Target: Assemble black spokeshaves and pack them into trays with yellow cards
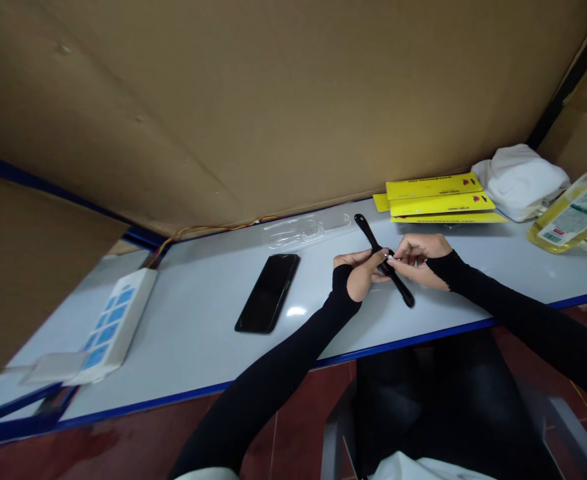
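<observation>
your left hand (pixel 357 275) and right hand (pixel 418 259) pinch a black strap (pixel 384 260) over the white table (pixel 198 333), cardboard wall (pixel 253 100) behind, black phone (pixel 268 292) nearby.

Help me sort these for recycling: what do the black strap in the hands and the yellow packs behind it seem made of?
Black strap: looks like smooth rubber or silicone, with a slight sheen and a long flexible shape; which one is unclear. Yellow packs: probably printed card, flat with crisp edges, faintly glossy.

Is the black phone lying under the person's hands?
No, the black phone lies alone on the white table, apart to the left of the left hand, which holds a black strap.
</observation>
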The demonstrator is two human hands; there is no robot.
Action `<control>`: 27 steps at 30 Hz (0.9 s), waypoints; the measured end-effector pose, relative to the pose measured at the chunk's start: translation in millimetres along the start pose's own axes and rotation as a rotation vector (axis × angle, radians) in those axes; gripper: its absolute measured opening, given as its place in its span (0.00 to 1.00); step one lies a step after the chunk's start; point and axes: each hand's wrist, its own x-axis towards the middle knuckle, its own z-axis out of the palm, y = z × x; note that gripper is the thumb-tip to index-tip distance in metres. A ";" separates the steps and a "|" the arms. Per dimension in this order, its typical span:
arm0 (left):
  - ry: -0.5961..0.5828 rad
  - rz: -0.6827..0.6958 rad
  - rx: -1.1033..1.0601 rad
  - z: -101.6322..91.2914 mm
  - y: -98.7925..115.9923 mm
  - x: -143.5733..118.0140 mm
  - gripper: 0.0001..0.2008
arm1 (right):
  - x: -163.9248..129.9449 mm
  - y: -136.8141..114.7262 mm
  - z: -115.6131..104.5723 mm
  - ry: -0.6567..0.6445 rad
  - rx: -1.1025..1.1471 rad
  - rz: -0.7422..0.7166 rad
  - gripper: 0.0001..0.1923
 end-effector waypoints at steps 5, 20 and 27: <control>-0.016 -0.015 0.003 1.4 2.3 -1.7 0.13 | 0.7 2.7 -1.0 0.022 0.011 -0.047 0.13; -0.057 -0.029 0.010 -0.5 0.0 -2.9 0.08 | 7.2 9.9 -13.9 -0.095 -0.068 -0.241 0.13; -0.003 -0.037 0.060 5.4 1.4 -7.1 0.05 | 5.9 6.9 -12.4 -0.060 -0.092 -0.235 0.17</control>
